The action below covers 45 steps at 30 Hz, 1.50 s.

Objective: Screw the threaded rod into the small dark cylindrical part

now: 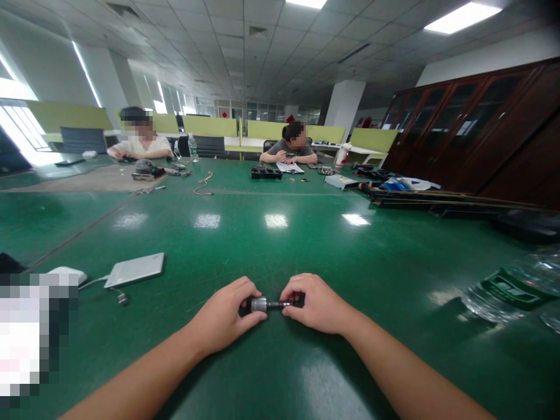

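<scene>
Between my hands, close above or on the green table (280, 251), a small metal part with a thick silver cylinder and a thin dark shaft (259, 304) lies level. My left hand (230, 312) is closed around the thick end, thumb in front and fingers behind. The thin end is pinched by my right hand (310, 303) between thumb and fingertips. The part's outer ends are partly covered by my fingers, and its exact kind cannot be made out.
To the left lies a silver power bank (135, 270) with a white cable. A water bottle (510, 291) is at the right. Across the table sit two people, one behind a black tray (266, 172). Dark long parts (420, 201) lie at the far right.
</scene>
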Available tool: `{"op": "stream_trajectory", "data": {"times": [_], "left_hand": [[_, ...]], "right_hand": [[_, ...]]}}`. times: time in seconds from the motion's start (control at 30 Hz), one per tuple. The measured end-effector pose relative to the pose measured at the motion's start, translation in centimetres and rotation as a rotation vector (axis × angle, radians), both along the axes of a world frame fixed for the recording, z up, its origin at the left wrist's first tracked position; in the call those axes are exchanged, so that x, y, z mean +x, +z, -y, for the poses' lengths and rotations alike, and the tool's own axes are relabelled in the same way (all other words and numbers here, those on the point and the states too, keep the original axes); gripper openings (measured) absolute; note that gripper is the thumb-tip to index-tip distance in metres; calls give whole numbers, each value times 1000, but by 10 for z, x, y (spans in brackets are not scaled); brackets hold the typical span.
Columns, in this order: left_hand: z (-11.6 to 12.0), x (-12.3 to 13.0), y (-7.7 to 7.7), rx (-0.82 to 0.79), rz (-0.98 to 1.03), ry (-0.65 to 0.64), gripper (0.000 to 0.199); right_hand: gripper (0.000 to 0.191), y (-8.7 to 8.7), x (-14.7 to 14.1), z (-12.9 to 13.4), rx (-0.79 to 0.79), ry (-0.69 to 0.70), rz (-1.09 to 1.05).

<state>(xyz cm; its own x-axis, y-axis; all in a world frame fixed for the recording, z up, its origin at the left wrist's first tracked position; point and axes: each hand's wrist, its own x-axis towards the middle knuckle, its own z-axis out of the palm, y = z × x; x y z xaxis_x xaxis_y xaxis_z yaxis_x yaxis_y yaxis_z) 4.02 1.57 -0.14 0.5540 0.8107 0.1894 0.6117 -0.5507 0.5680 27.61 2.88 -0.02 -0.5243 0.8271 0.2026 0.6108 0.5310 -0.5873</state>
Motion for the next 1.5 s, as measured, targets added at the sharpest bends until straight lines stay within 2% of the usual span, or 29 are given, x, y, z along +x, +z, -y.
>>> {"op": "stream_trajectory", "data": {"times": [0.1, 0.23, 0.33, 0.6, 0.83, 0.9, 0.97, 1.03, 1.1, 1.23, 1.5], "left_hand": [[0, 0, 0, -1, 0, 6, 16], [0, 0, 1, -7, -1, 20, 15], [0, 0, 1, -2, -4, 25, 14], [0, 0, 1, -5, 2, 28, 14], [-1, 0, 1, -1, 0, 31, 15], [-1, 1, 1, -2, 7, 35, 22], [0, 2, 0, -3, 8, 26, 26], [1, 2, 0, 0, 3, 9, 21], [1, 2, 0, 7, 1, -11, 18], [0, 2, 0, 16, 9, -26, 26], [1, 2, 0, 14, -12, -9, 20]], "right_hand": [[9, 1, 5, -2, -41, -9, 11], [9, 2, 16, -9, -172, -139, 69], [11, 1, 22, -12, -212, -167, 85], [11, 0, 14, -9, -142, -82, 48], [14, -3, 4, -5, -134, -90, -54], [14, -5, -3, -1, -115, -82, -80], [12, -6, -11, 2, -41, -39, -70], [10, -7, -16, 4, 9, -20, -50], [10, -8, -18, 4, 20, -24, -37], [11, -8, -17, 4, 28, -32, -20], [12, -10, -18, 5, 53, -16, -15]]}}
